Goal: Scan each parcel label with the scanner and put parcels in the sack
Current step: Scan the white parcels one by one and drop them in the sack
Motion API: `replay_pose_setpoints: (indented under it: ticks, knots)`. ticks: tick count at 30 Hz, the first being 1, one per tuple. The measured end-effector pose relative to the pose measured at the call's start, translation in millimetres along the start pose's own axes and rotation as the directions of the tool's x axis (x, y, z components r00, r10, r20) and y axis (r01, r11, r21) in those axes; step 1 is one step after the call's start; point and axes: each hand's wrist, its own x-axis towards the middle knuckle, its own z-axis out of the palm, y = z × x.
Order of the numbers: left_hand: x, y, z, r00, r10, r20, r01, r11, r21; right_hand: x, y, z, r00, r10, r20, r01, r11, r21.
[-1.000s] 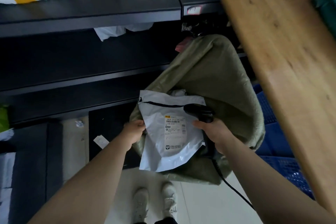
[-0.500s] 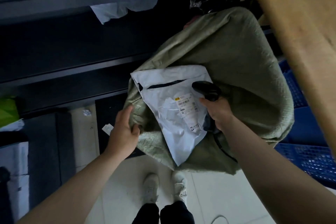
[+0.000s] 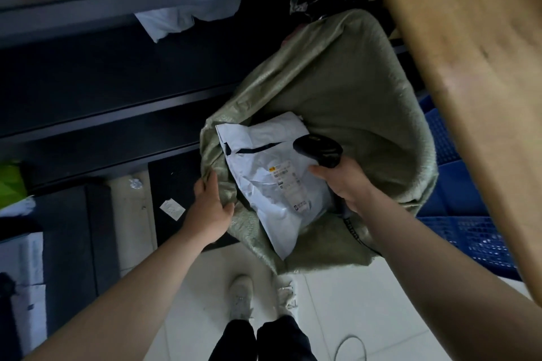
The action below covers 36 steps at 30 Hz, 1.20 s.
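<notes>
White plastic parcel (image 3: pixel 275 208) in the middle of the view, slanted across the near side of the mouth of the green woven sack (image 3: pixel 352 82), printed label (image 3: pixel 289 184) facing up. Top edge toward 12 o'clock, over the opening; bottom corner toward 6 o'clock, overlapping the near rim. Not clear whether resting on the cloth or held up.

At 3 o'clock from the parcel, right hand (image 3: pixel 346 184), fingers curled round the handle of a black scanner (image 3: pixel 318 149), thumb laid on the parcel's right edge. Scanner head at 1 o'clock from the label, just beside it, over the parcel's upper right corner. Black cable (image 3: pixel 356 233) running from under the hand toward 5 o'clock, against the sack.

At 9 o'clock from the parcel, left hand (image 3: pixel 209 205), fingers bunched on a fold of the sack's rim, gripping it. Sack standing open on the floor (image 3: pixel 337 302), far wall rising toward 12 o'clock.

Further out: wooden table top (image 3: pixel 469 67) from 1 to 4 o'clock, above the sack's right side. Blue plastic crate (image 3: pixel 475 231) under it at 4 o'clock. Dark shelves (image 3: pixel 117 0) from 9 to 12 o'clock, with a white bag (image 3: pixel 176 20) hanging over one shelf edge at 11 o'clock. Scrap of paper (image 3: pixel 172 209) on the floor at 8 o'clock from the parcel, near the left hand. Pair of pale shoes (image 3: pixel 242 296) at 6 o'clock.
</notes>
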Motion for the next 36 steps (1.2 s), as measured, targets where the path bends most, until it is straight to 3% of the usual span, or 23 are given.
replay_pose_setpoints:
  ticks: [4,8,16,24,29,36]
  knots:
    - [-21.4,15.5,-18.6,0.998,0.056,0.010,-0.057,0.992,0.110,-47.8,-9.5,-15.2,0.996,-0.075,-0.046,0.074,0.997,-0.009]
    - [-58.5,54.8,-40.1,0.955,0.296,0.001,-0.278,0.897,0.344,-112.0,-19.9,-42.2,0.987,-0.148,-0.066,0.144,0.987,-0.066]
    - [-160.0,177.5,-58.3,0.698,0.709,0.101,-0.613,0.519,0.596,-251.6,-27.7,-138.2,0.948,-0.265,-0.174,0.206,0.932,-0.299]
    - [-257.5,295.0,-22.2,0.478,0.868,0.131,-0.730,0.310,0.608,-339.5,6.7,-261.0,0.854,-0.330,-0.404,0.211,0.927,-0.311]
    - [-306.1,365.2,32.4,0.424,0.898,0.119,-0.739,0.267,0.619,-364.9,40.4,-350.5,0.810,-0.386,-0.441,0.243,0.906,-0.345]
    - [-358.0,453.5,123.7,0.415,0.909,0.035,-0.718,0.304,0.627,-383.3,91.7,-477.7,0.791,-0.409,-0.454,0.286,0.905,-0.316]
